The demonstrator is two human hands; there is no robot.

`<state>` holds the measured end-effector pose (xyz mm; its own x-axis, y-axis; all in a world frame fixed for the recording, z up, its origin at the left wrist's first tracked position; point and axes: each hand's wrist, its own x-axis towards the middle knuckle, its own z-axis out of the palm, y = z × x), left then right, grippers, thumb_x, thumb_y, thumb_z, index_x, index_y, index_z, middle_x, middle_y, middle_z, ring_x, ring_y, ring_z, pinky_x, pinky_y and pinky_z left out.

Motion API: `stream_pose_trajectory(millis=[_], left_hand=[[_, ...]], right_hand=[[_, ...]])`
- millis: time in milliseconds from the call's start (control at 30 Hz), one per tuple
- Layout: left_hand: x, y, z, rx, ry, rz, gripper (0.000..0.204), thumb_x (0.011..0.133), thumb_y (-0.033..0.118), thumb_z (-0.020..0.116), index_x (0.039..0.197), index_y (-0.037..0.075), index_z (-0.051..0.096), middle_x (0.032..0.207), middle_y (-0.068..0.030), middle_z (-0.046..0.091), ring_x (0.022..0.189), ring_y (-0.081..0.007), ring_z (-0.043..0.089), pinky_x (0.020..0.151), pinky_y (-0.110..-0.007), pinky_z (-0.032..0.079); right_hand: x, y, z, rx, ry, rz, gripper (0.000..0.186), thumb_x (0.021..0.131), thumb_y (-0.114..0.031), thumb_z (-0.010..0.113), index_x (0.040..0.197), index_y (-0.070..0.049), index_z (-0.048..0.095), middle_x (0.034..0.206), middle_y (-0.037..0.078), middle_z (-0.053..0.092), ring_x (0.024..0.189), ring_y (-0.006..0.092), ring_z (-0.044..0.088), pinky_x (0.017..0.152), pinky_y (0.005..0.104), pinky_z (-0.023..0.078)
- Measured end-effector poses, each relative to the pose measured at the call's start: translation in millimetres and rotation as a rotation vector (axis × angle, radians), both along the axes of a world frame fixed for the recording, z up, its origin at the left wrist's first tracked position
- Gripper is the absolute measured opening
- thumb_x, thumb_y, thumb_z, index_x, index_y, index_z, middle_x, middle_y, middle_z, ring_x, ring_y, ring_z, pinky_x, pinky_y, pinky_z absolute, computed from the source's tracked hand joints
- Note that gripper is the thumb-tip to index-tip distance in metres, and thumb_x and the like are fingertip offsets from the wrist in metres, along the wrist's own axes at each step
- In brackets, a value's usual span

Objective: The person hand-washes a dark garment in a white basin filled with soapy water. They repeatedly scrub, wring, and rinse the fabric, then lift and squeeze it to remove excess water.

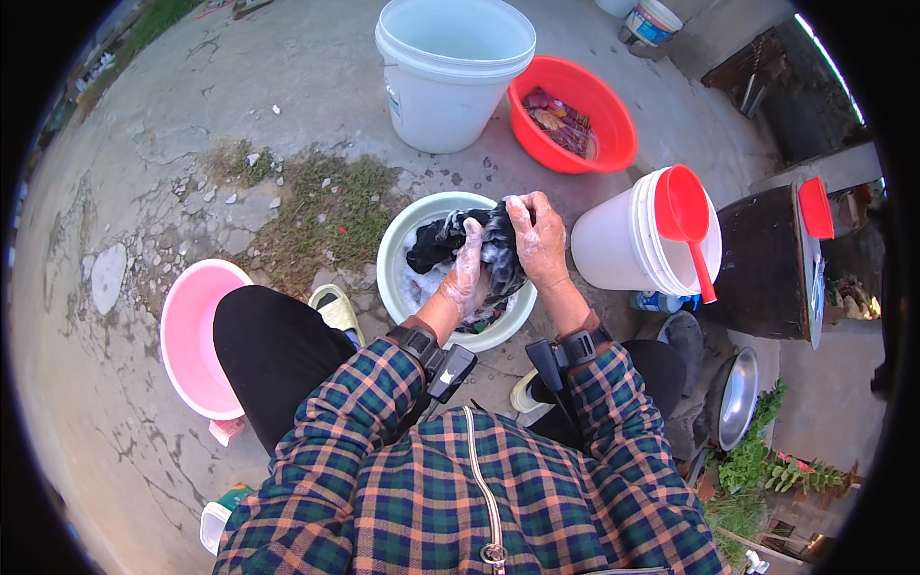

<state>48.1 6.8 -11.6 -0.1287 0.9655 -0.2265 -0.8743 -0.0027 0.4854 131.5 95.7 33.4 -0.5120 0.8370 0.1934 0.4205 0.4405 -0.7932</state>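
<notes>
Black soapy cloth [500, 254] is bunched between my two hands over a pale green basin [387, 271]. My left hand [467, 271], coated with suds, presses and grips the cloth from the left, its fingers partly hidden behind the fabric. With curled fingers my right hand [540, 240] holds the cloth's upper right part. A dark fold hangs out to the left of my left hand. White foam [414, 289] and some more wet fabric show in the basin beneath the cloth.
Beyond the basin stand a tall white bucket [436, 105] and a red basin [618, 144] with patterned fabric. Right of it is a white bucket [613, 235] with a red dipper [682, 206]. A pink basin [182, 355] lies by my left knee; a metal bowl [740, 398] is at right.
</notes>
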Motion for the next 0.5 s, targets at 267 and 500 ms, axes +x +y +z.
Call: stream_pose_trajectory(millis=[267, 500], left_hand=[[-16, 6, -1, 0.048, -0.242, 0.142, 0.082, 0.084, 0.073, 0.049, 0.133, 0.007, 0.049, 0.132, -0.0103, 0.056, 0.122, -0.0267, 0.054, 0.106, -0.047, 0.043], [-24, 13, -1, -0.049, -0.296, 0.259, 0.067, 0.086, 0.061, 0.062, 0.123, 0.006, 0.059, 0.120, -0.0098, 0.064, 0.113, -0.0259, 0.060, 0.103, -0.046, 0.045]], right_hand=[[15, -6, -14, -0.231, 0.168, 0.163, 0.101, 0.075, -0.043, 0.079, 0.148, -0.002, 0.022, 0.139, 0.025, 0.043, 0.133, 0.0327, 0.043, 0.112, 0.0418, 0.032], [21, -19, -29, -0.357, 0.222, 0.279, 0.104, 0.067, -0.022, 0.079, 0.151, -0.006, 0.020, 0.147, 0.018, 0.037, 0.137, 0.0295, 0.038, 0.115, 0.0391, 0.028]])
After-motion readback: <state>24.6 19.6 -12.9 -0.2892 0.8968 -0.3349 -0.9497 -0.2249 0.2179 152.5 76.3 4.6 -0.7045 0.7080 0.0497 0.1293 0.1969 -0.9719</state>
